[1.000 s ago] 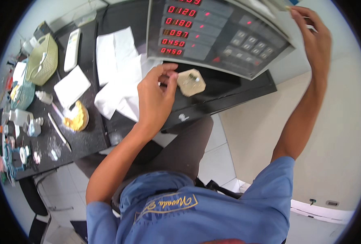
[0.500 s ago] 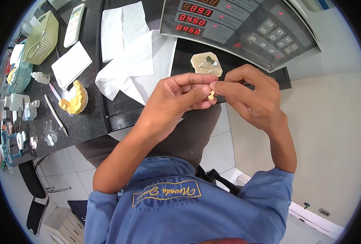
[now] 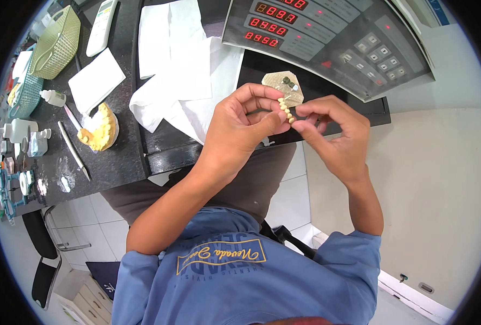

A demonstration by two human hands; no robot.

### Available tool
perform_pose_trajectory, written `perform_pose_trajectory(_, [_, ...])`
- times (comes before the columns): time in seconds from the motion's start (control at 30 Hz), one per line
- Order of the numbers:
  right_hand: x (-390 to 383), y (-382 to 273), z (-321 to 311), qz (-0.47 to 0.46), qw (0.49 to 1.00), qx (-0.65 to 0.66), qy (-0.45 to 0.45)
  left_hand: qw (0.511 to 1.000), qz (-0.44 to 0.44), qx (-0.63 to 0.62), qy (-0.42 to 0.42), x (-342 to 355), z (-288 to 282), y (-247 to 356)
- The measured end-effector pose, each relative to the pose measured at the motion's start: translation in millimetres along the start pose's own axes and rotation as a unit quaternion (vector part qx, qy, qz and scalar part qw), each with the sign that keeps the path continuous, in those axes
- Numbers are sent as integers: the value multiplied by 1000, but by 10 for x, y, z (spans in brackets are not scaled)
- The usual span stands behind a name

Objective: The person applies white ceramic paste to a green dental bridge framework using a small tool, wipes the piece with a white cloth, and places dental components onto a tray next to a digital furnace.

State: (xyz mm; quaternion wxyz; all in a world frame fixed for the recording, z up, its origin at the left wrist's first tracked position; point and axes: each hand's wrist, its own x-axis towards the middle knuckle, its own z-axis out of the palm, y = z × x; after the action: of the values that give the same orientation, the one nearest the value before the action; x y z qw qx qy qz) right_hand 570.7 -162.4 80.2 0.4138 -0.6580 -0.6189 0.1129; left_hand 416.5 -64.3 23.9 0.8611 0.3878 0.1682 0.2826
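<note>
- Short curved row of small cream-coloured teeth (image 3: 286, 110): held at centre, between both hands, above the near edge of the dark counter (image 3: 115, 157).
- Left hand (image 3: 239, 130): thumb and fingers pinched on the row's left side.
- Right hand (image 3: 332, 135): fingertips pinched on its right end.
- Tan honeycomb tray (image 3: 283, 85): just beyond the hands.
- Grey control panel with red digits (image 3: 327, 38): far right.
- White paper tissues (image 3: 181, 70): far left of the hands.
- Yellow plaster jaw model (image 3: 102, 127): left.
- Green woven basket (image 3: 56, 43): far left.

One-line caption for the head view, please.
Both hands, left hand and right hand, pinch a small cream row of teeth above a dark bench, beside white tissues.
</note>
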Motion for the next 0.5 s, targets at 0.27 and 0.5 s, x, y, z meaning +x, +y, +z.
perform_pose_trajectory(0.27, [-5, 149, 96, -21, 999, -40, 30, 992, 62, 105, 42, 44, 72, 4])
perform_pose_trajectory(0.5, [87, 311, 78, -53, 982, -170, 60, 935, 143, 307, 102, 90, 34, -116])
